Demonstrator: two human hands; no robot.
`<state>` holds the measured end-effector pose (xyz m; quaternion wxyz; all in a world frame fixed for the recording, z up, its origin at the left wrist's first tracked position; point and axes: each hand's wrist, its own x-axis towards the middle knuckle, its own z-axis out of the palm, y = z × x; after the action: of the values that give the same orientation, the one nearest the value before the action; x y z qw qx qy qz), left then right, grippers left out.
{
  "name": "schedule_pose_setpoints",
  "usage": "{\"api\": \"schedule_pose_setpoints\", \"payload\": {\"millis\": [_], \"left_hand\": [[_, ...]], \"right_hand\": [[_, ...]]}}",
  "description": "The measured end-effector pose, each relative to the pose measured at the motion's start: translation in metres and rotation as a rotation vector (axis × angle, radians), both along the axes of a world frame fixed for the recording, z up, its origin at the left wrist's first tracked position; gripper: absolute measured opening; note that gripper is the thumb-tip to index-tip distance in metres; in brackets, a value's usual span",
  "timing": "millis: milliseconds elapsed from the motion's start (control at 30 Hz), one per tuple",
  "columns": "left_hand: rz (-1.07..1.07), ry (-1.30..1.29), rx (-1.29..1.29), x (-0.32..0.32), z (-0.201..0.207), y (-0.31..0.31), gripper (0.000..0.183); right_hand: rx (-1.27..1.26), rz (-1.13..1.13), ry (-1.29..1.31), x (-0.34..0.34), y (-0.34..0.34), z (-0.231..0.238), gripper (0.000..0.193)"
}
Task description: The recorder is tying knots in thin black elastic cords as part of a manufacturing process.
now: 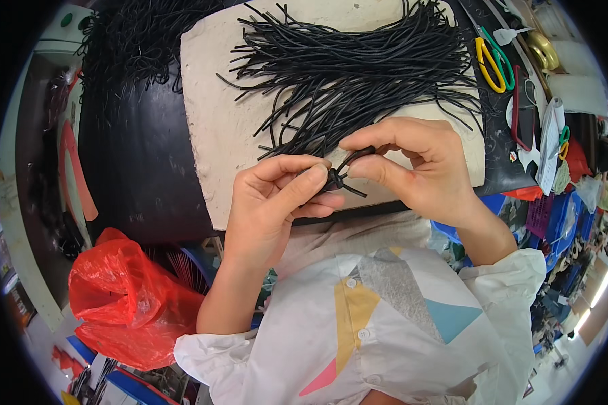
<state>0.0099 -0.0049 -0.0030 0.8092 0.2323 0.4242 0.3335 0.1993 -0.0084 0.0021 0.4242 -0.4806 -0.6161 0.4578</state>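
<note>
Between my two hands is a black cord [335, 177] with a knot in it and a short end sticking out to the lower right. My left hand [277, 196] pinches the cord beside the knot, thumb on top. A looped part of the same cord is gripped between the thumb and forefinger of my right hand [412, 165]. Just beyond my hands, a thick pile of cut black cords [358, 61] lies spread over a cream board [213, 101]. Some cord near the left fingers is hidden by them.
Scissors with yellow and green handles [492, 64] lie right of the board, near red-handled pliers [518, 118]. A tangled heap of black cords [138, 40] sits at the far left on the black table surface [132, 155]. A red plastic bag [135, 297] stands at the lower left.
</note>
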Motion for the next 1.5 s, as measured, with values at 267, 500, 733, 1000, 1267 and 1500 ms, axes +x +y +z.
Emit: {"api": "schedule_pose_setpoints", "payload": {"millis": [267, 500, 733, 1000, 1267, 1500], "left_hand": [[0.01, 0.15, 0.105, 0.004, 0.001, -0.004, 0.015], [0.055, 0.234, 0.241, 0.007, 0.0, -0.006, 0.015], [0.133, 0.243, 0.319, 0.007, 0.0, -0.008, 0.015], [0.088, -0.028, -0.106, 0.001, 0.0, -0.005, 0.017], [0.19, -0.074, 0.025, 0.0, -0.004, -0.01, 0.015], [0.185, 0.101, 0.203, 0.006, 0.002, -0.011, 0.014]], "right_hand": [[-0.003, 0.046, -0.083, -0.001, 0.001, 0.002, 0.018], [0.176, 0.121, -0.33, 0.0, 0.003, 0.001, 0.006], [-0.294, -0.04, 0.244, -0.012, -0.01, -0.012, 0.011], [0.073, -0.013, -0.069, -0.012, -0.009, -0.013, 0.009], [-0.044, 0.01, -0.054, -0.01, -0.011, -0.013, 0.009], [0.033, 0.064, -0.133, -0.004, -0.008, -0.002, 0.008]]}}
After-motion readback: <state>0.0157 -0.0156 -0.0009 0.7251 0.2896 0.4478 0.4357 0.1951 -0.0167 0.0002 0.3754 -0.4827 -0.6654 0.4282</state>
